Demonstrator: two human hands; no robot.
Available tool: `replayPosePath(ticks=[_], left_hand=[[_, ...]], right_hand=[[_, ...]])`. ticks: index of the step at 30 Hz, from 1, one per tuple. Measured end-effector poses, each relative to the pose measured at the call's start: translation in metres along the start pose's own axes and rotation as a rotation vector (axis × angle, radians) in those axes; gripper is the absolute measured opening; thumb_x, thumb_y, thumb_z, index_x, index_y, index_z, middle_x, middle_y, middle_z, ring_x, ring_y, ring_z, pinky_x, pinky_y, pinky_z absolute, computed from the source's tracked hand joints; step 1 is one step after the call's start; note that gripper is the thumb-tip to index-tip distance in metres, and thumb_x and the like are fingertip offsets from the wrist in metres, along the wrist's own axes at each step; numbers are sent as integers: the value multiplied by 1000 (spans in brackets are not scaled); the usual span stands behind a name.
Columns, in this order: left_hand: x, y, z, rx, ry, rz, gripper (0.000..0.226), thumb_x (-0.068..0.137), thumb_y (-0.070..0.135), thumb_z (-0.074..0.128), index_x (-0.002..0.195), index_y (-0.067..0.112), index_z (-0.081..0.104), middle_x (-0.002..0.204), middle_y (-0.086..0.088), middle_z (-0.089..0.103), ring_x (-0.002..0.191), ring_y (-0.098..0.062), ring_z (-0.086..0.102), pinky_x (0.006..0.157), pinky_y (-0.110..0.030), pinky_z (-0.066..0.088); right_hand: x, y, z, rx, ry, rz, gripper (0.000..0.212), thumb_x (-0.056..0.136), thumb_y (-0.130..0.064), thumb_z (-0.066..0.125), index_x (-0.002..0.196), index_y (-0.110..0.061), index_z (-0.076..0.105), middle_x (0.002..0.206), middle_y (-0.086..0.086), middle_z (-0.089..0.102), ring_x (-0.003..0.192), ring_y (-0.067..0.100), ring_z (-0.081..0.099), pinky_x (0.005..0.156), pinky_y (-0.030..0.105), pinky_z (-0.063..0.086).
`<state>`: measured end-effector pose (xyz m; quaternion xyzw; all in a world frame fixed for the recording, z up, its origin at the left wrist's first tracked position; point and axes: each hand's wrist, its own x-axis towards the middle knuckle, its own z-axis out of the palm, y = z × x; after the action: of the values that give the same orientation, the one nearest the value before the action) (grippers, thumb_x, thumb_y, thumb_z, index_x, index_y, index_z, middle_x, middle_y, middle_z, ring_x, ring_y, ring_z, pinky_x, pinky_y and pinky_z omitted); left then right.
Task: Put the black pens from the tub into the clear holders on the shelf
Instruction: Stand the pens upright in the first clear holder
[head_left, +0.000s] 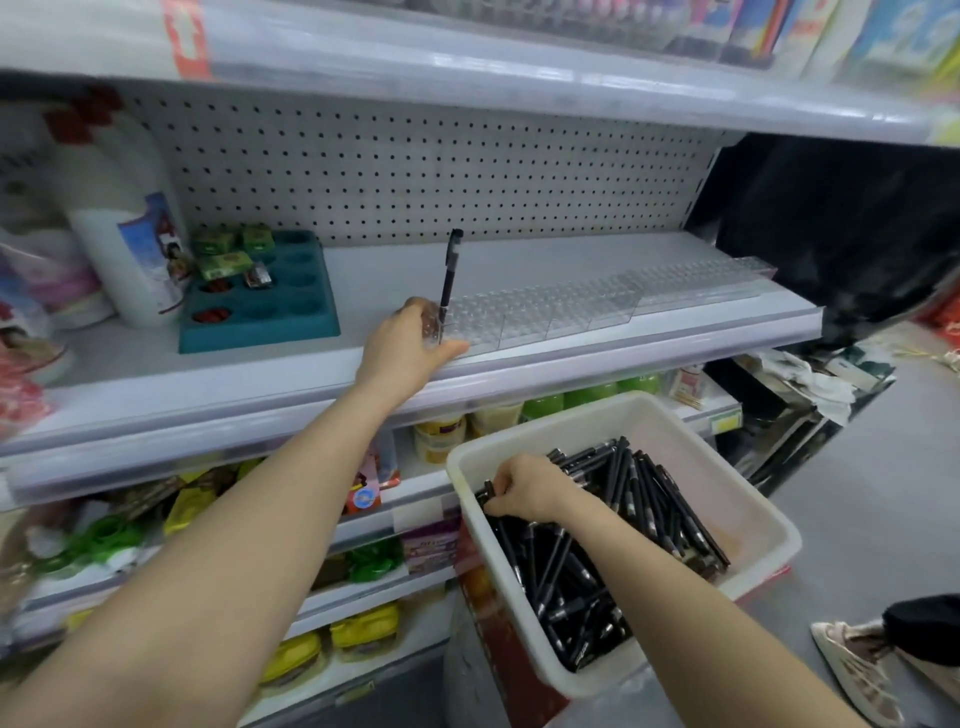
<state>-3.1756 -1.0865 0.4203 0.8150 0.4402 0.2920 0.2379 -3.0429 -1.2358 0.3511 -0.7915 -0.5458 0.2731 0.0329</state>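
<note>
Grey-white metal shelf (519, 260), backed by a pegboard (415, 171), fills the view in front of you, with packed shelves of goods above and below it. A white plastic tub (691, 457) sits tilted at lower right, in front of the lower shelves, and its floor is heaped with black pens (561, 582) that lie crosswise over one another.

Along the front edge of the shelf runs a row of clear holders (597, 299), from the middle out toward the right end. At the left of the shelf a white bottle (119, 244) stands upright, and just beside it lies a teal tray (311, 322) with round wells, a few small packets resting on its back corner.

Your left hand (405, 343) grips the left end of the clear holders, fingers curled over the top and thumb stretched along the front face. Your right hand (524, 488) is down in the tub at the near-left end of the pile, fingers curled and pinching black pens; how many you hold cannot be told.

One upright pen (449, 275) stands cap-up in the leftmost part of the holders, just beside your left fingers. A pale shoe (852, 670) shows on the grey floor at lower right.
</note>
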Motion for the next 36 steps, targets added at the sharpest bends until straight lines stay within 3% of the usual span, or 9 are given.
replayPosePath(ticks=[5,11,15,20,23,26,30,32,36], left_hand=[[0,0,-1,9,0,-9,64,83,51,71,130,13,50,126,-6,61,109,-25,59,90,-40,52],[-1,0,-4,-106,43,5,86,82,47,74,150,15,31,148,-8,43,133,-26,45,107,-40,41],[-17,5,-13,-246,361,148,44,97,40,56,134,19,50,126,4,45,119,-15,47,102,-36,43],[-22,20,-21,-41,244,413,45,95,51,45,122,18,60,117,5,52,112,-14,46,92,-26,35],[-16,17,-22,152,184,532,38,96,41,53,121,16,65,111,0,61,106,-18,50,86,-33,45],[-12,9,-24,189,254,600,23,94,22,64,111,9,71,94,-5,65,91,-25,57,72,-41,51],[-3,6,-27,257,305,664,19,90,20,67,104,7,72,88,-6,61,86,-26,54,66,-37,50],[1,10,-28,266,316,712,19,87,17,72,103,7,72,88,-7,60,86,-25,53,67,-35,48],[1,14,-30,85,351,487,49,86,31,73,128,10,58,118,-7,55,104,-19,49,89,-33,46]], right_hand=[[-8,-5,-38,229,-31,59,12,89,-18,65,85,-10,57,64,5,67,46,11,57,46,20,48],[-26,-3,-110,570,323,-58,13,87,-13,70,87,-4,61,67,11,71,51,14,64,48,22,51],[-29,-6,-139,1100,544,-170,9,89,-4,67,92,-1,59,75,15,69,61,19,70,58,23,56],[-24,-20,-141,1474,455,-279,11,89,1,65,94,-1,56,79,14,67,71,21,72,74,22,59],[-18,-27,-140,1568,409,-283,9,88,2,65,88,-1,56,76,12,68,73,21,73,73,21,58],[-11,-22,-142,1313,448,-328,6,87,-1,68,86,-4,62,79,9,67,71,18,70,73,24,57],[-5,-18,-146,334,674,-497,7,86,-23,73,93,-22,77,83,-15,71,79,3,61,75,16,46],[1,-23,-147,-7,745,-569,14,87,-28,72,99,-23,77,86,-10,71,87,11,53,74,23,42],[8,-24,-150,-73,820,-622,14,88,-22,70,98,-14,76,89,4,67,81,23,56,71,33,43]])
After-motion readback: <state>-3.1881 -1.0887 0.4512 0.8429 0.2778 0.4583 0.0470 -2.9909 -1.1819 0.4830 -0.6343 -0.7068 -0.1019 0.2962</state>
